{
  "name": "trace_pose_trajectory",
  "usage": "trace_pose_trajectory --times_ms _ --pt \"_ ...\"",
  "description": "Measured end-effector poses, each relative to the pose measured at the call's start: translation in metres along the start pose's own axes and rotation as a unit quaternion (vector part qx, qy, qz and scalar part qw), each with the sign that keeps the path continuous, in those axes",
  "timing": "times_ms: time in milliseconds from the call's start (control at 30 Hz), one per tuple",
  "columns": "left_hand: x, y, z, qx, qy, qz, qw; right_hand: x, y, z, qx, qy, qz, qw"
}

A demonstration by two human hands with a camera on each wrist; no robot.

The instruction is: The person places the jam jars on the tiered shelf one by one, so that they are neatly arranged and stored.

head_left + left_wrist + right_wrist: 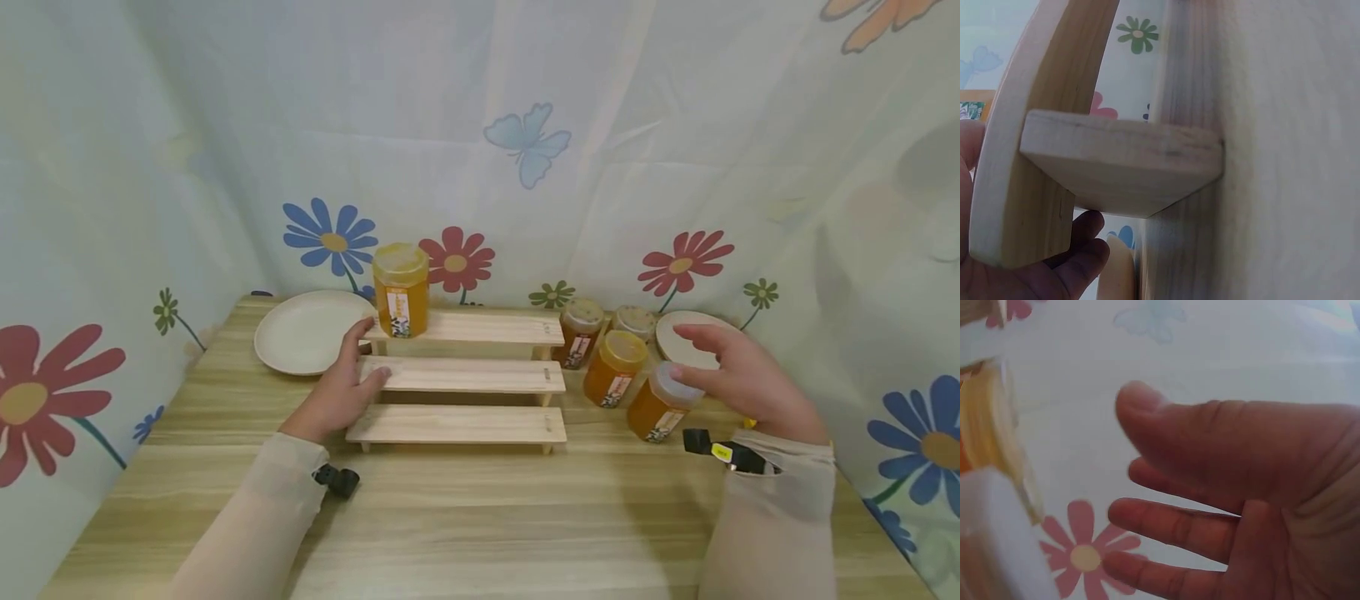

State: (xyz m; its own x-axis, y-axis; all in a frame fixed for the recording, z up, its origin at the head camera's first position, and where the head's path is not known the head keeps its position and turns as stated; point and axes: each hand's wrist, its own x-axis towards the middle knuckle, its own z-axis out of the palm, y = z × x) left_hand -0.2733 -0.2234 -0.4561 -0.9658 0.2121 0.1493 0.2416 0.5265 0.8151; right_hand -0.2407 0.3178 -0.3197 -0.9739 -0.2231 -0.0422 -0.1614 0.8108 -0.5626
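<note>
A three-tier wooden step rack (465, 377) stands on the table. My left hand (343, 390) grips its left end, thumb over the middle step; in the left wrist view the fingers (1082, 262) curl behind a board (997, 181). On the top step's left end sits a honey jar (401, 292) with a yellow lid. At the right, my right hand (753, 379) hovers with fingers spread, near a white-lidded honey jar (660, 408). Beside that jar stands a yellow-lidded jar (615, 371). In the right wrist view, nothing lies between the thumb and fingers (1172, 525).
Two more jars stand behind, a dark amber one (579, 337) and one with a patterned lid (633, 319). A white plate (288, 333) lies at the back left, another white plate (693, 354) at the back right. A flowered curtain (600, 208) surrounds the wooden table (450, 533).
</note>
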Motion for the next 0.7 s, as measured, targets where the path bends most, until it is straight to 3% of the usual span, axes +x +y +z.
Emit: trace_pose_trajectory --times_ms 133,400,700 --pt "0.001 0.000 0.000 -0.006 0.000 0.000 1.0000 0.005 0.013 0.001 -0.022 -0.034 0.033 0.999" --pt "0.001 0.001 0.000 -0.004 -0.003 -0.005 1.0000 0.013 0.031 0.005 -0.014 -0.072 0.048 0.996" --pt "0.001 0.002 0.000 -0.002 -0.004 -0.007 1.0000 0.013 0.027 0.008 -0.017 -0.085 0.049 0.995"
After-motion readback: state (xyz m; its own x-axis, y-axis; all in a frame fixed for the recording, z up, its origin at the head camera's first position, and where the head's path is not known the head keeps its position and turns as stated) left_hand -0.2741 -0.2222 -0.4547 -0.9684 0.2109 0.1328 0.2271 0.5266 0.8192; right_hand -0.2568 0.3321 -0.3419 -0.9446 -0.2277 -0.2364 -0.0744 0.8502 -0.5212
